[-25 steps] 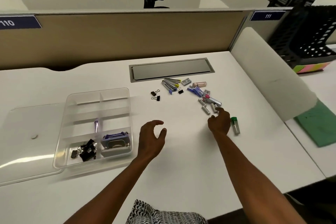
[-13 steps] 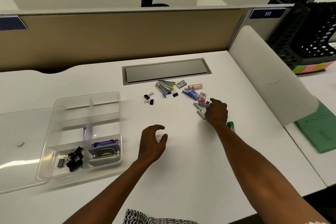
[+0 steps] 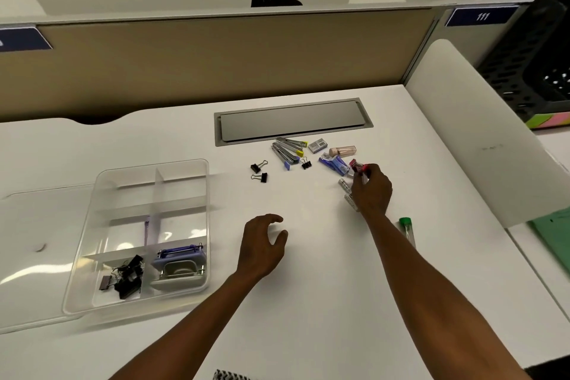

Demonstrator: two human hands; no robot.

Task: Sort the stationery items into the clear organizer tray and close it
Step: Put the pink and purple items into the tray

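Note:
The clear organizer tray [image 3: 197, 170] sits on the left of the white desk, holding black binder clips [image 3: 125, 276] and a purple hole punch [image 3: 179, 265] in its near compartments. Its clear lid [image 3: 34, 225] lies flat beside it on the left. Loose stationery lies by the desk's grey cable hatch: staple strips [image 3: 288, 149], two black binder clips [image 3: 259, 172], a blue item [image 3: 333, 162]. My right hand [image 3: 371, 190] closes its fingertips on a pink-capped lead tube [image 3: 359, 168]. Small clear tubes [image 3: 344, 185] lie next to it. My left hand [image 3: 262, 245] hovers open over the desk.
A green-capped tube [image 3: 407, 230] lies right of my right forearm. A grey cable hatch [image 3: 293, 120] is set into the desk behind the items. A white divider panel [image 3: 481, 145] borders the right side, with a black file rack [image 3: 536, 65] beyond it.
My right hand reached forward from near the green-capped tube into the pile and closed on the pink-capped tube. The left hand stayed hovering and open.

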